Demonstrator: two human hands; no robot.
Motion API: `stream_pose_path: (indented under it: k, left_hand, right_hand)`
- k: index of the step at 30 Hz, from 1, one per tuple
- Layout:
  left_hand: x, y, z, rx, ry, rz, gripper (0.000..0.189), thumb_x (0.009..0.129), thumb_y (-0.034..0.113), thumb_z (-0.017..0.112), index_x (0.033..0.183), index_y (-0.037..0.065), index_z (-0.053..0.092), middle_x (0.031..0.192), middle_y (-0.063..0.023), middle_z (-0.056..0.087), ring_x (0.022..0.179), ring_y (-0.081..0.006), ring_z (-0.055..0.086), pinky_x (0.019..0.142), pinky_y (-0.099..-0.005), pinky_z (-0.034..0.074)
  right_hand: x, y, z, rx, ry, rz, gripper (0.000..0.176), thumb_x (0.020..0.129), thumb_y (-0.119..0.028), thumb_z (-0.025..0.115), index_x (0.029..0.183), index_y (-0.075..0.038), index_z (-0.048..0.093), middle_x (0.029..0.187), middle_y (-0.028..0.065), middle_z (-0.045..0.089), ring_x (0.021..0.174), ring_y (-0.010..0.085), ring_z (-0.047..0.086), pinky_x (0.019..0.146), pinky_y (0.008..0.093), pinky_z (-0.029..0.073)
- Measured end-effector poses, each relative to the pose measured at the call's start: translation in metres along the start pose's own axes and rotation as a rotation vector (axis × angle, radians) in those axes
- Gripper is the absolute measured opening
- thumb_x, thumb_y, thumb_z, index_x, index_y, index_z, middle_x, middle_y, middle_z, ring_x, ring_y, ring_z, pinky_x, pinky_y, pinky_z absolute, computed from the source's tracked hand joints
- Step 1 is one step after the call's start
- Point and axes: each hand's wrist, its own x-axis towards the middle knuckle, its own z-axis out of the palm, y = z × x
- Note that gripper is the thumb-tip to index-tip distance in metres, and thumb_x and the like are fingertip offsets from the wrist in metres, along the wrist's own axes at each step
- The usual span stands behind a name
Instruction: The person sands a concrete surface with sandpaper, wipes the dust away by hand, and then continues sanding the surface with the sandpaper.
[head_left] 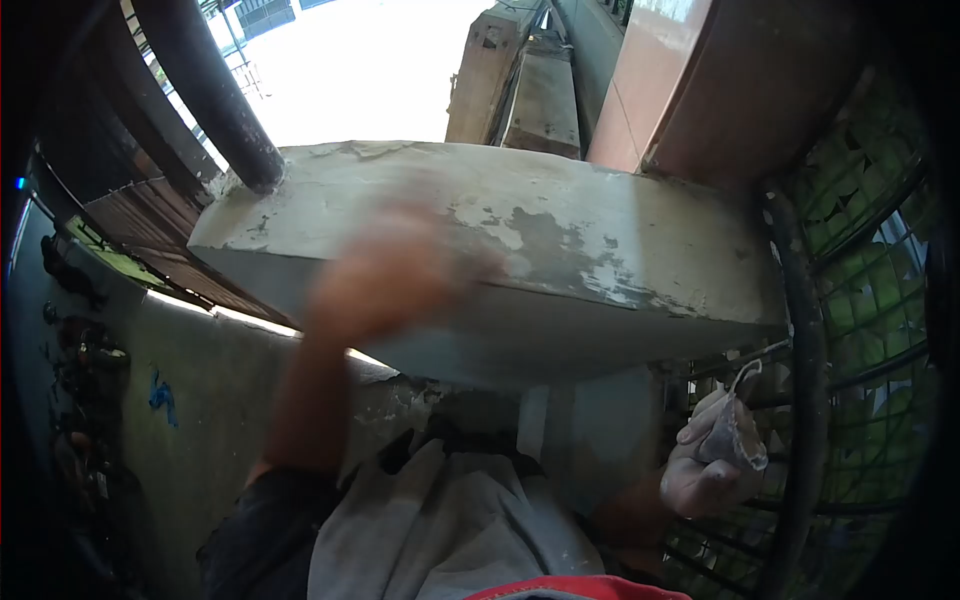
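My left hand is smeared by motion over the front edge of a concrete ledge. Whether its fingers grip anything cannot be made out. The ledge's top is dusty, with a patch of peeled white coating and grey showing through. At the lower right, my right hand is closed around a small, dusty, cone-like pouch with a ragged pale rim and a white loop at its top. White dust coats the fingers. This hand is held below the ledge, beside a dark metal bar.
A dark round post rises from the ledge's left end. Wooden beams lie behind it, and a tiled pillar stands at the right. Black bars and green mesh line the right side. A blue scrap lies on the floor.
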Motion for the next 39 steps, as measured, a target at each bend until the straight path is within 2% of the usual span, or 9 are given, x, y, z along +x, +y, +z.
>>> stream_pose_path:
  k: [2, 4, 8, 13, 18, 22, 27, 35, 39]
  left_hand:
    - [0.016, 0.027, 0.024, -0.134, 0.125, 0.331, 0.055, 0.099, 0.05, 0.063, 0.134, 0.007, 0.064, 0.136, -0.0298, 0.061, 0.132, -0.0439, 0.057, 0.112, -0.0507, 0.045]
    - [0.027, 0.047, -0.009, -0.632, -0.597, 0.556, 0.058, 0.097, 0.052, 0.064, 0.134, 0.007, 0.063, 0.121, -0.0226, 0.07, 0.115, -0.0417, 0.067, 0.097, -0.0488, 0.055]
    - [-0.007, 0.03, -0.01, -0.78, -0.309, 0.522, 0.059, 0.094, 0.045, 0.073, 0.135, 0.005, 0.06, 0.12, -0.0193, 0.072, 0.111, -0.0394, 0.069, 0.095, -0.0469, 0.056]
    - [-0.044, 0.003, 0.002, -1.184, 0.003, 0.295, 0.064, 0.091, 0.035, 0.079, 0.14, 0.0, 0.057, 0.138, -0.0208, 0.064, 0.13, -0.0333, 0.062, 0.107, -0.0418, 0.05]
    - [-0.066, -0.001, 0.028, -1.64, 0.138, 0.139, 0.049, 0.094, 0.018, 0.077, 0.133, -0.007, 0.062, 0.143, -0.0296, 0.059, 0.133, -0.0347, 0.06, 0.11, -0.0445, 0.049]
    - [-0.083, -0.01, 0.024, -1.611, 0.255, 0.044, 0.033, 0.091, 0.017, 0.08, 0.117, -0.002, 0.072, 0.137, -0.0305, 0.062, 0.13, -0.0376, 0.062, 0.108, -0.0475, 0.051]
    - [-0.08, -0.02, 0.031, -1.206, 0.505, 0.317, 0.015, 0.081, 0.019, 0.089, 0.09, 0.01, 0.08, 0.118, -0.0196, 0.069, 0.11, -0.0332, 0.068, 0.097, -0.0447, 0.056]
    - [-0.083, -0.034, 0.02, -1.178, 0.494, 0.371, 0.03, 0.075, 0.023, 0.092, 0.096, 0.009, 0.077, 0.118, -0.0167, 0.071, 0.108, -0.034, 0.069, 0.091, -0.0447, 0.058]
    - [-0.099, -0.063, -0.013, -0.664, 0.507, 0.327, 0.036, 0.08, 0.029, 0.089, 0.105, 0.01, 0.071, 0.116, -0.012, 0.071, 0.108, -0.0376, 0.068, 0.088, -0.0473, 0.059]
  right_hand:
    - [-0.001, 0.0, 0.002, 0.025, 0.001, -0.11, 0.039, 0.104, -0.043, 0.052, 0.079, -0.014, 0.056, 0.07, 0.004, 0.066, 0.06, 0.0213, 0.062, 0.05, 0.032, 0.048]
    - [-0.001, -0.016, 0.024, 0.066, 0.032, -0.143, 0.037, 0.103, -0.044, 0.054, 0.078, -0.017, 0.054, 0.069, -0.0004, 0.062, 0.058, 0.0187, 0.058, 0.049, 0.0311, 0.043]
    - [-0.001, -0.002, 0.037, 0.121, 0.195, -0.182, 0.037, 0.1, -0.05, 0.061, 0.077, -0.022, 0.052, 0.07, -0.0067, 0.055, 0.057, 0.0163, 0.047, 0.05, 0.0326, 0.037]
    - [-0.001, -0.021, 0.089, 0.38, -0.187, 0.138, 0.021, 0.095, -0.023, 0.077, 0.096, -0.009, 0.062, 0.085, 0.0128, 0.075, 0.07, 0.0204, 0.068, 0.06, 0.034, 0.053]
    - [-0.01, -0.023, 0.115, 0.282, -0.387, 0.26, 0.022, 0.086, -0.004, 0.081, 0.096, -0.003, 0.061, 0.087, 0.0165, 0.075, 0.074, 0.0207, 0.073, 0.059, 0.0293, 0.056]
    - [0.001, -0.016, 0.128, 0.402, -0.413, 0.016, 0.028, 0.082, 0.003, 0.083, 0.099, -0.003, 0.061, 0.095, 0.0145, 0.073, 0.083, 0.0257, 0.075, 0.069, 0.0315, 0.06]
    - [-0.007, -0.006, 0.137, 0.699, -0.521, -0.145, 0.03, 0.081, 0.005, 0.082, 0.1, -0.004, 0.06, 0.109, 0.0184, 0.062, 0.095, 0.0354, 0.071, 0.077, 0.0391, 0.061]
    - [-0.011, 0.001, 0.143, 0.908, -0.585, -0.112, 0.03, 0.081, -0.005, 0.083, 0.102, 0.003, 0.063, 0.117, 0.0204, 0.058, 0.097, 0.033, 0.069, 0.083, 0.0441, 0.061]
    - [0.025, -0.011, 0.107, 0.429, -0.499, -0.179, 0.035, 0.074, -0.002, 0.083, 0.109, -0.003, 0.076, 0.112, 0.0103, 0.064, 0.106, 0.0325, 0.071, 0.085, 0.042, 0.064]
